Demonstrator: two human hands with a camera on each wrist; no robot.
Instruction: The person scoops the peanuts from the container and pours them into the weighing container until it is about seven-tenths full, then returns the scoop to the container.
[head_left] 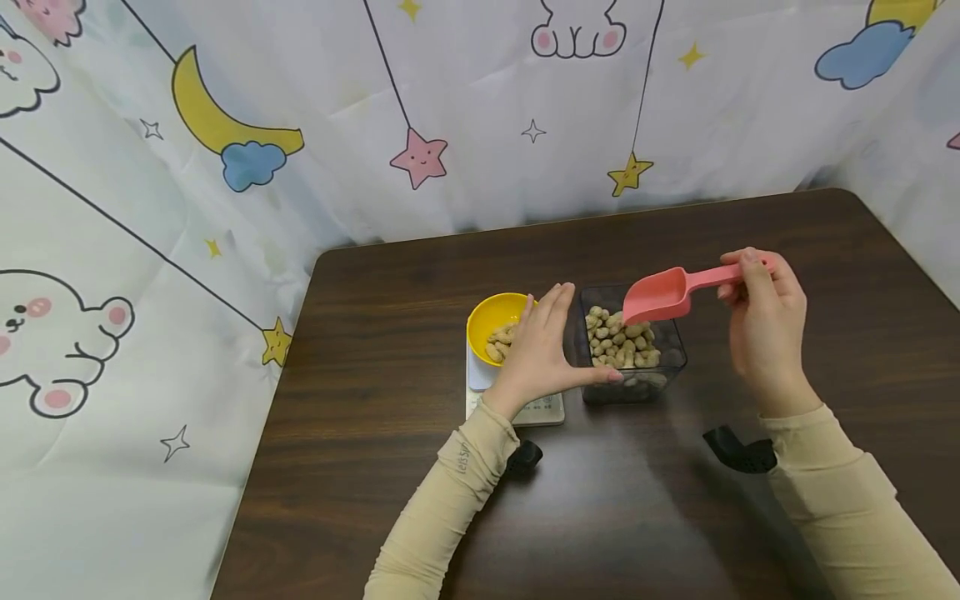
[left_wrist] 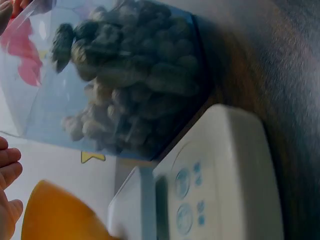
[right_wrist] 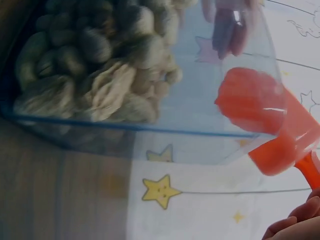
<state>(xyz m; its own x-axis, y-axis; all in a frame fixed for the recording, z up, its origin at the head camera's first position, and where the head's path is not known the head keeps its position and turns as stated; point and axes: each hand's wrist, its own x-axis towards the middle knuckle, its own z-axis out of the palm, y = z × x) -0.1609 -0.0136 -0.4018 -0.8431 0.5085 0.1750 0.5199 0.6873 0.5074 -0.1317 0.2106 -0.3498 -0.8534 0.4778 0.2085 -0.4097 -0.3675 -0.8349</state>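
Note:
My right hand [head_left: 768,333] grips a pink scoop [head_left: 657,295] by its handle, above a clear, dark-tinted container [head_left: 633,390]. Unshelled peanuts [head_left: 619,340] fill the lower part of that container. No peanut shows in the scoop's bowl. My left hand [head_left: 537,357] spreads between a yellow bowl [head_left: 487,315] and the container, fingers straight and thumb out over the container's near rim; whether it touches is unclear. Some peanuts lie in the yellow bowl, which stands on a white kitchen scale [left_wrist: 220,170]. The hand hides part of both bowl and scale.
A dark wooden table [head_left: 360,375] carries everything, its far edge against a patterned white curtain [head_left: 480,100]. Black wrist devices, one at the left wrist [head_left: 525,458] and one at the right wrist [head_left: 738,454], stick out beside the sleeves.

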